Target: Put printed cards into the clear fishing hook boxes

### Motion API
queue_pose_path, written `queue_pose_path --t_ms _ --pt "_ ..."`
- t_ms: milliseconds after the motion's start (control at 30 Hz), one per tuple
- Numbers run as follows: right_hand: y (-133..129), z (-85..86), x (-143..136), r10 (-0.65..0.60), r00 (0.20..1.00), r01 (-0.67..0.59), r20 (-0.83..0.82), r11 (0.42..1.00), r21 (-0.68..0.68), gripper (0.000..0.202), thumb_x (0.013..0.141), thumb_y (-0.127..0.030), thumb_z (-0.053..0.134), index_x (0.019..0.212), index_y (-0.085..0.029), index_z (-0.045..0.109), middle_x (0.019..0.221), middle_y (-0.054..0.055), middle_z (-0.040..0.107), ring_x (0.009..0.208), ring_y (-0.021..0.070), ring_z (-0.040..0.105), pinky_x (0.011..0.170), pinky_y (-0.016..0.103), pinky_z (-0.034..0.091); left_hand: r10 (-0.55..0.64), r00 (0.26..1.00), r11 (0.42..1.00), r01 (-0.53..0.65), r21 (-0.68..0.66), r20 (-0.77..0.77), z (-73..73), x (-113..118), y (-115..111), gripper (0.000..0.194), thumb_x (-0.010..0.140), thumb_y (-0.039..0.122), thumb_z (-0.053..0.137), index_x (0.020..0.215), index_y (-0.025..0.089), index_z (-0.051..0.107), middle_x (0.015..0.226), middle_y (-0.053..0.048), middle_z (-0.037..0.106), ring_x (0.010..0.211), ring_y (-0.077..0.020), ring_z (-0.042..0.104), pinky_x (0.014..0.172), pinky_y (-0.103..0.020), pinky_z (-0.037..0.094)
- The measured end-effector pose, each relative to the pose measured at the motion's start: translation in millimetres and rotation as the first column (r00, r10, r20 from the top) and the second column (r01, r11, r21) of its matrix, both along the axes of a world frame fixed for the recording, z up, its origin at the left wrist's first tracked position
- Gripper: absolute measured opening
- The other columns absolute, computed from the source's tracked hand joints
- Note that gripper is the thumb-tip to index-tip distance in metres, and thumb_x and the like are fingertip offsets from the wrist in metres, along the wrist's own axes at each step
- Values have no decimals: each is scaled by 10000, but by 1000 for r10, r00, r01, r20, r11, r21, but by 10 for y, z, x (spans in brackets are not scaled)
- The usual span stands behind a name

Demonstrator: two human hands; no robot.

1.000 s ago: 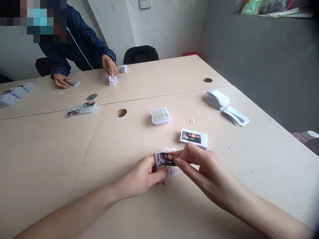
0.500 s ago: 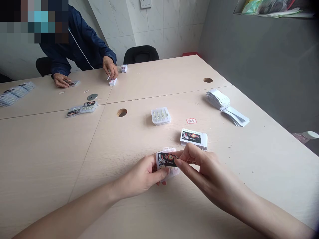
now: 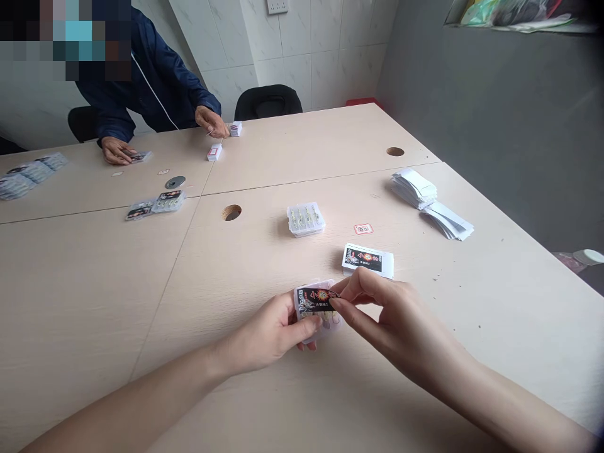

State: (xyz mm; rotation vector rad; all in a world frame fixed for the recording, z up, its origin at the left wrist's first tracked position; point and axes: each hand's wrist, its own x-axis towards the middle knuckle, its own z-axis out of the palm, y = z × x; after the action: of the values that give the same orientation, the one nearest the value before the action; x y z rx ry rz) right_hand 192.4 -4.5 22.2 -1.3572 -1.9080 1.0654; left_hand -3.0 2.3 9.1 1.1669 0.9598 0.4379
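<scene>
My left hand (image 3: 278, 330) grips a small clear plastic box (image 3: 325, 330) by its left side, thumb on top and fingertips beneath. A black printed sticker (image 3: 314, 301) lies across the upper part of the box lid. The thumb and forefinger of my right hand (image 3: 377, 302) pinch this sticker at its right end. Just beyond my right hand is a stack of white sheets (image 3: 387, 264) topped with a matching black sticker. Farther off stands another clear box (image 3: 306, 219) with several metal hooks or fittings inside, and a small red-edged label (image 3: 363, 229) lies to its right.
Piles of white paper strips (image 3: 415, 187) lie at the right. Labelled boxes (image 3: 168, 201) and a metal disc (image 3: 175, 182) are at the left. Across the table (image 3: 264, 277), a co-worker (image 3: 163, 82) handles a box near small label stacks (image 3: 214, 152). Round holes (image 3: 231, 212) pierce the tabletop.
The sticker's left part now lies flatter and straighter along the box's upper edge, my right fingers still at its right end. The co-worker's right-side hand has moved away from the label stack.
</scene>
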Motion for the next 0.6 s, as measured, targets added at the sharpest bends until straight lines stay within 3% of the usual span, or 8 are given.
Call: queue_pose_path --t_ms 133,333,467,600 --pt "23 -74 -16 -23 996 19 -81 998 -55 130 866 -229 572 760 -222 497 748 1 677 669 158 653 579 278 512 59 998 998 -60 -14 -23 -13 -8 -22 334 874 404 591 1152 220 616 864 -20 634 744 -142 528 704 -275 451" --pt "57 -109 -19 -38 946 -17 -322 986 -167 81 891 -240 573 888 -220 495 869 14 707 784 151 688 698 279 545 152 987 988 -150 42 -46 -51 -16 -42 234 892 376 578 1012 179 619 886 -12 626 744 -126 561 725 -266 455" --pt "74 -86 -6 -21 950 -38 -312 983 -181 120 886 -303 596 903 -200 537 878 33 693 798 157 680 717 289 545 179 982 983 -176 55 -57 -84 -18 -50 272 886 378 586 1064 174 595 846 -5 615 725 -129 558 714 -271 458" --pt "60 -82 -16 -18 970 -1 -243 997 -79 116 883 -312 600 907 -207 558 857 23 679 754 147 660 664 274 535 168 985 985 -167 47 -27 -94 -5 -57 344 886 381 585 1171 188 570 899 -15 615 740 -133 548 722 -278 471"
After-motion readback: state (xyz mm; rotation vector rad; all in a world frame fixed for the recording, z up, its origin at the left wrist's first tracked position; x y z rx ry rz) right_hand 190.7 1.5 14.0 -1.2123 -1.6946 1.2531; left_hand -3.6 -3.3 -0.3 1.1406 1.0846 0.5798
